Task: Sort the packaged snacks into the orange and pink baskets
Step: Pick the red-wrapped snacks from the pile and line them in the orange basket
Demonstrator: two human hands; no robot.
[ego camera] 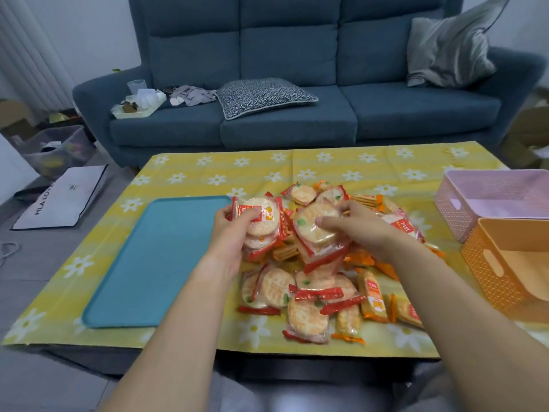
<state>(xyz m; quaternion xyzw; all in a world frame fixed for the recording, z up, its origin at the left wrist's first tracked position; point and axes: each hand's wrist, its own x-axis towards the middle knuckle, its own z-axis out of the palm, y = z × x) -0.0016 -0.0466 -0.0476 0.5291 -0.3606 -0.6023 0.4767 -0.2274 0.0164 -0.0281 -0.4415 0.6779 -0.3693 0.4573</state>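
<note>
A heap of packaged snacks [315, 281] lies in the middle of the table: round rice crackers in red-edged packs, and orange-edged packs toward the right. My left hand [230, 233] holds a stack of red-edged cracker packs [261, 221] above the heap. My right hand [359, 230] grips more red-edged cracker packs [312, 230] beside them. The pink basket [487, 197] stands at the table's right side, with nothing visible in it. Just in front of it sits the orange basket [502, 272], whose visible part holds nothing.
A teal tray [154, 263] lies flat left of the heap on the yellow flowered cloth [326, 165]. A blue sofa [297, 84] with cushions stands behind the table. A white bag [59, 197] and boxes are on the floor at left.
</note>
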